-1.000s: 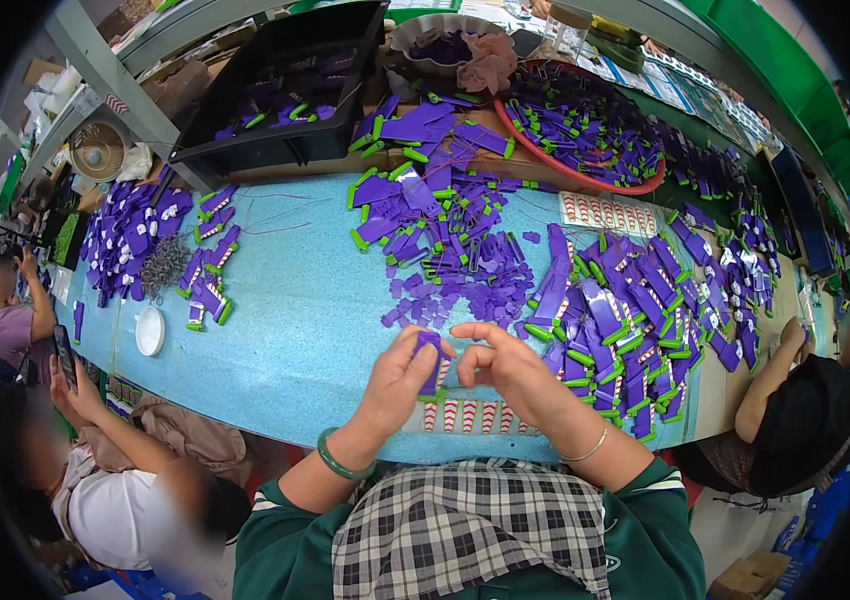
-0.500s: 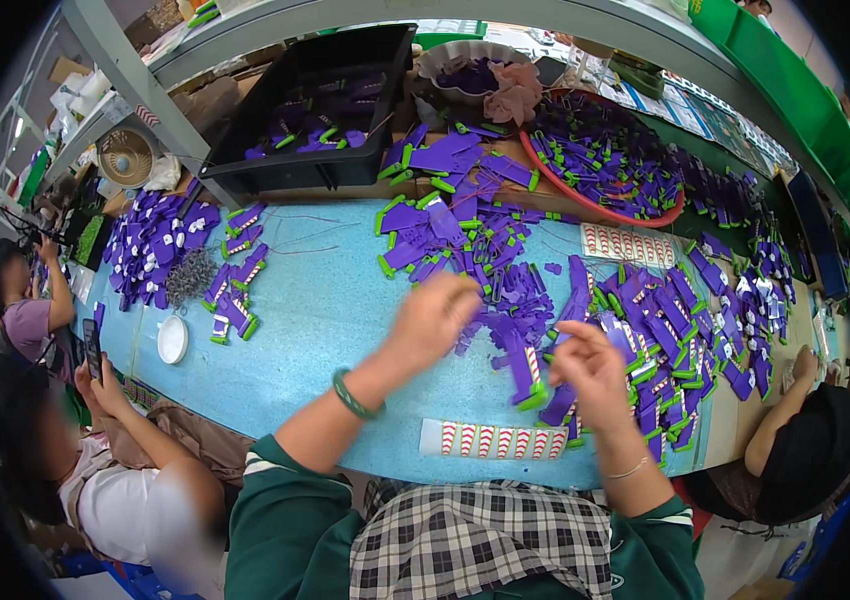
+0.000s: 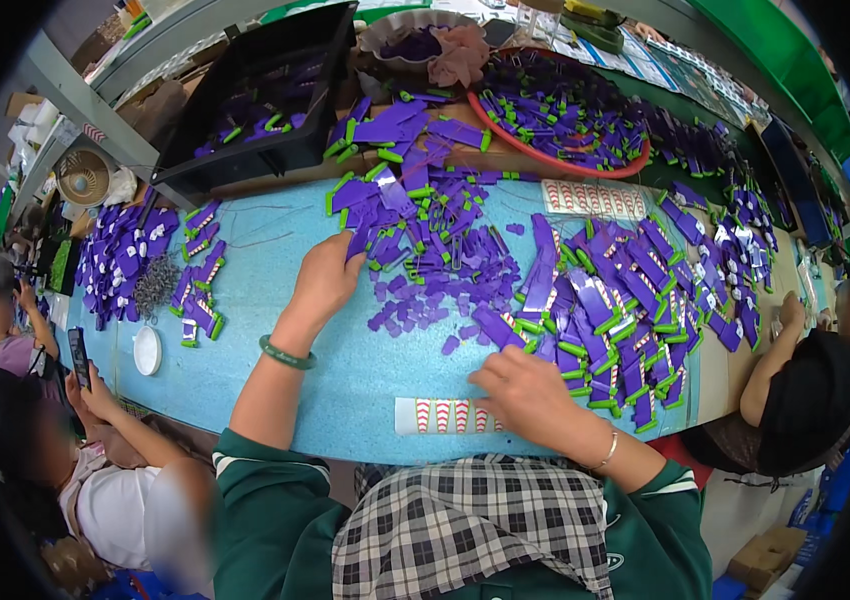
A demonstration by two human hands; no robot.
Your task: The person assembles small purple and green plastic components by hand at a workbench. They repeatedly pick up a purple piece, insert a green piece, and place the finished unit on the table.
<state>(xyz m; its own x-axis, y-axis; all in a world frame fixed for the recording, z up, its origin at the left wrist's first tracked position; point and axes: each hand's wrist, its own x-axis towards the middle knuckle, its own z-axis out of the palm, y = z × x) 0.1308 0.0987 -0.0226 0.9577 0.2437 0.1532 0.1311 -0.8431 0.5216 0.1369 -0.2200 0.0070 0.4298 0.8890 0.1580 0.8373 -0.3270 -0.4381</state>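
My left hand (image 3: 328,280) is at the left edge of the middle pile of purple parts with green ends (image 3: 435,215). Its fingertips are closed around a flat purple part (image 3: 357,241). My right hand (image 3: 530,395) is low over a white sticker sheet (image 3: 435,415) with red striped stickers. Its bent fingers come together at the sheet's right end, which the hand covers; what they pinch is hidden. Small purple scraps (image 3: 410,305) lie between the hands. Beside my right hand is a heap of purple parts with striped stickers (image 3: 610,310).
At the back stand a black crate (image 3: 245,165), a pale bowl (image 3: 385,40) and a red-rimmed basket (image 3: 545,160) of purple parts. Another sticker sheet (image 3: 595,200) lies behind the right heap. A white dish (image 3: 147,350) is at left. People sit on both sides.
My left hand has moved left to the middle pile and taken hold of a purple part. My right hand has come down onto the sticker sheet. The whole view has shifted.
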